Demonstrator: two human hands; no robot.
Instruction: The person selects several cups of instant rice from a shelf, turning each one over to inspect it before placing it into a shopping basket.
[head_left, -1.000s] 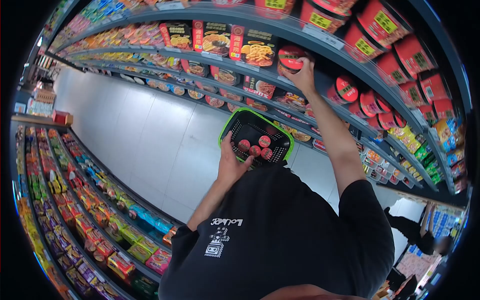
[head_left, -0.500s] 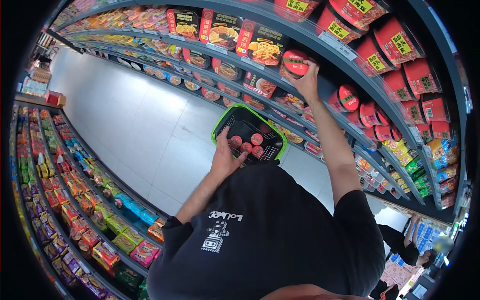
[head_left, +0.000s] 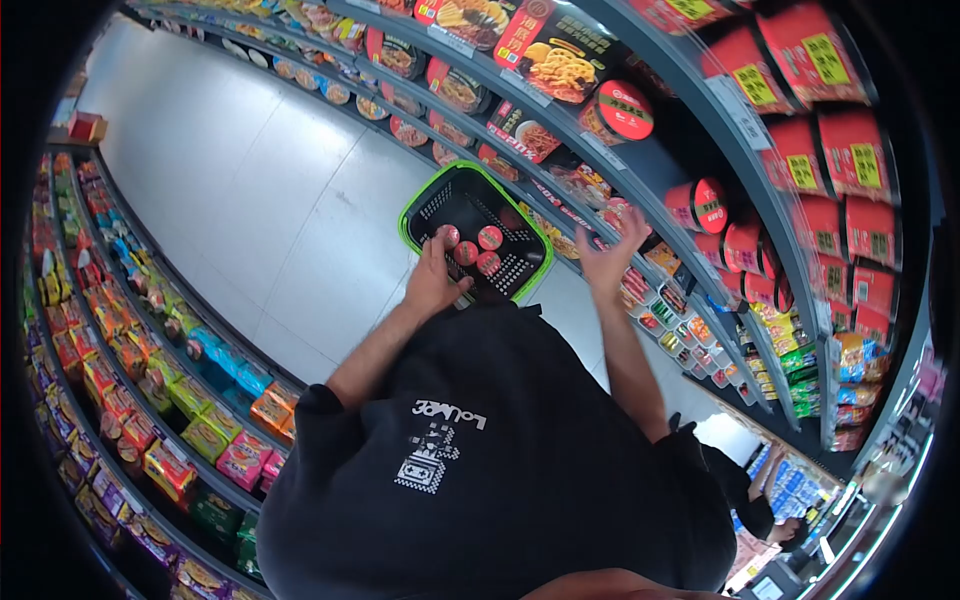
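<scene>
A black shopping basket with a bright green rim point(head_left: 420, 187) is in front of me, with several small red round-lidded tubs point(head_left: 489, 237) inside. My left hand point(head_left: 435, 278) is over its near left side, fingers stretched out, the fingertips right at the leftmost tub. To the right of the basket, my right hand point(head_left: 613, 252) is raised beside the shelf with its fingers apart and nothing in them. Above it on the shelf stands a red-lidded instant-food tub point(head_left: 617, 112). Another red tub point(head_left: 697, 205) sits further right, its lid facing sideways.
Shelves of boxed meals point(head_left: 560, 50) and stacked red tubs point(head_left: 845, 160) run along my right. Opposite, a low shelf holds colourful snack packs point(head_left: 205, 440). Pale floor tiles point(head_left: 270, 190) lie between. Another person point(head_left: 750, 490) is at the lower right.
My right hand has let go of the red-lidded tub on the shelf and come down toward the basket, fingers spread. The left hand has stayed at the basket while the view has shifted.
</scene>
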